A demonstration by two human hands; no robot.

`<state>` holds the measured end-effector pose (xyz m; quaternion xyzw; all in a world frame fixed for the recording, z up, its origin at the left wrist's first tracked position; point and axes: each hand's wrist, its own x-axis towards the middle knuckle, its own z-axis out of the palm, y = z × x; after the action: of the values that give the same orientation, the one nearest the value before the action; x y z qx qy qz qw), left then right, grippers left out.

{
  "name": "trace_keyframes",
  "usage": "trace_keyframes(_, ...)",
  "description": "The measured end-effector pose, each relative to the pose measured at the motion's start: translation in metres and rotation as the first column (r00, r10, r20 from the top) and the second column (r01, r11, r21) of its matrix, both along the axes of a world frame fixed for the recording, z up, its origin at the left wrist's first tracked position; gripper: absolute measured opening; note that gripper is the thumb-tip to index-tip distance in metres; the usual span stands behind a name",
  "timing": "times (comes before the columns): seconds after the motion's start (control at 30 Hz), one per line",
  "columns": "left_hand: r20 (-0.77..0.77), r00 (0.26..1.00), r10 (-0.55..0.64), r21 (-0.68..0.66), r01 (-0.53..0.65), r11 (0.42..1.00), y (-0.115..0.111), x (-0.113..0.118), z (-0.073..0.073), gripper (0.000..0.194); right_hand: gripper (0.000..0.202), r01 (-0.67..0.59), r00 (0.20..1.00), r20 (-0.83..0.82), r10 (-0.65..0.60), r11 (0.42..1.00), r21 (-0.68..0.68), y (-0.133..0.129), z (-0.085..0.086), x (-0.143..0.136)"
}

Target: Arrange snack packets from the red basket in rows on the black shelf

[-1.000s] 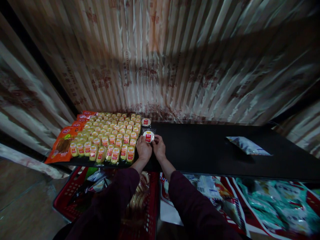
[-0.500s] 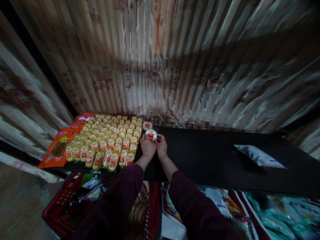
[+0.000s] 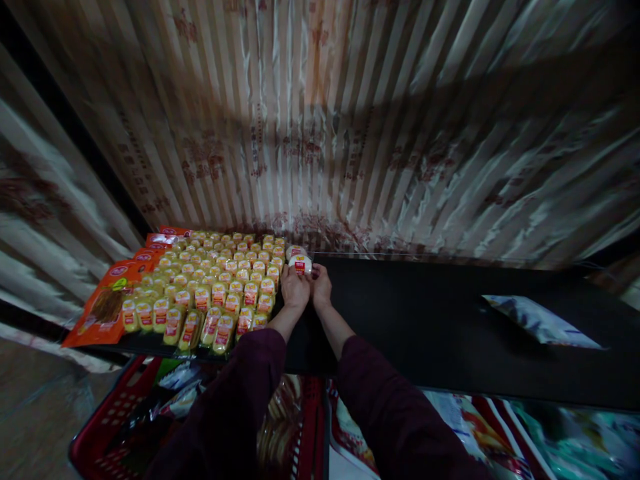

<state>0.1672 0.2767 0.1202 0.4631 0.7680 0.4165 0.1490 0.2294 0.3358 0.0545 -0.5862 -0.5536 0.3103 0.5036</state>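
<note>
Between my two hands is a round white packet with a red label (image 3: 301, 265), tilted toward me on the black shelf (image 3: 400, 313). My left hand (image 3: 295, 290) grips its lower left side, and my right hand (image 3: 321, 285) pinches its right edge. Just behind it, a second round packet (image 3: 296, 251) is partly hidden. To the left stand rows of small yellow packets with red labels (image 3: 219, 293), close beside my left hand.
Orange bags (image 3: 103, 303) lie at the shelf's left end. A silver-white packet (image 3: 543, 322) lies to the right. Under the shelf's front edge are a red basket (image 3: 107, 407) of packets and teal bags (image 3: 580, 433). A striped sheet (image 3: 320, 133) hangs behind.
Both hands and the held packet have moved slightly back, and the packet now overlaps more of the round one behind it. The camera view has shifted a little.
</note>
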Motion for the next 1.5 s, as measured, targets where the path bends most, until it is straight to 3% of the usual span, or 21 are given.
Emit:
trace_keyframes(0.47,0.118,0.993,-0.007,0.062,0.000,0.998,0.003,0.004,-0.025,0.039,0.020,0.004,0.997,0.074,-0.007,0.999,0.046,0.009,0.001,-0.005)
trace_keyframes(0.7,0.071,0.995,-0.073,0.101,0.066,0.993,0.004,0.001,-0.033,0.041,0.014,0.014,0.988,0.152,-0.024,0.998,0.067,0.006,0.004,-0.004)
trace_keyframes(1.13,-0.050,0.991,-0.127,0.126,0.132,0.983,-0.002,-0.008,-0.045,0.048,0.027,-0.012,0.916,0.397,-0.057,0.985,0.170,-0.012,0.012,-0.007)
trace_keyframes(1.5,0.000,0.991,-0.134,0.109,0.133,0.985,0.000,-0.008,-0.046,0.048,0.038,-0.129,0.871,0.487,0.063,0.986,0.103,-0.010,0.011,-0.006)
